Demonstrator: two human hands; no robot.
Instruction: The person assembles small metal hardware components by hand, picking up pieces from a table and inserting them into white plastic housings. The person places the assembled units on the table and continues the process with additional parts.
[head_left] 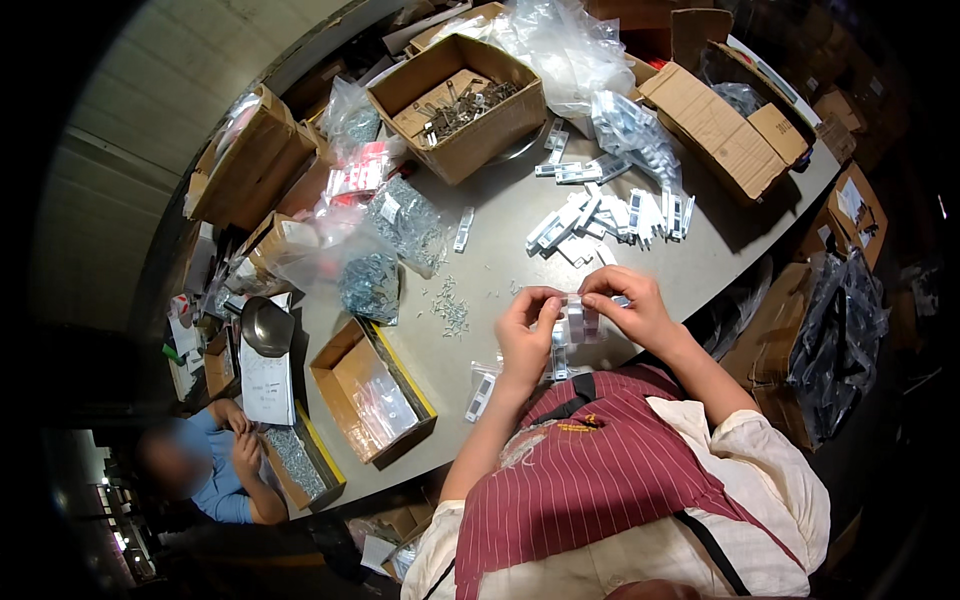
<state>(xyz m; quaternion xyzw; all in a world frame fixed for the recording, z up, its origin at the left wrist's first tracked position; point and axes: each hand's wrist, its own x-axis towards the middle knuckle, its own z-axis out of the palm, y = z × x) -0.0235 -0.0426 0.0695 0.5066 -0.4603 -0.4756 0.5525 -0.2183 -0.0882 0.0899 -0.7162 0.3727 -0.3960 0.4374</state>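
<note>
A small clear plastic bag (577, 322) hangs upright between my hands, close to the table's near edge. My left hand (527, 338) pinches its top left corner. At the top right, my right hand (636, 306) grips the same bag with closed fingers. Something pale shows through the plastic, but I cannot make out what. Beyond my hands lies a heap of silver-and-white metal fittings (590, 225). Loose small screws (450, 308) are scattered to the left of my left hand. A bagged fitting (480, 397) rests beside my left forearm.
An open carton (460, 165) of metal parts stands at the back, with another carton (715, 130) to its right. Bags of screws (370, 287) lie left. A cardboard tray (335, 365) holds flat plastic packets. A person in blue (225, 490) works over a screw-filled box (325, 480).
</note>
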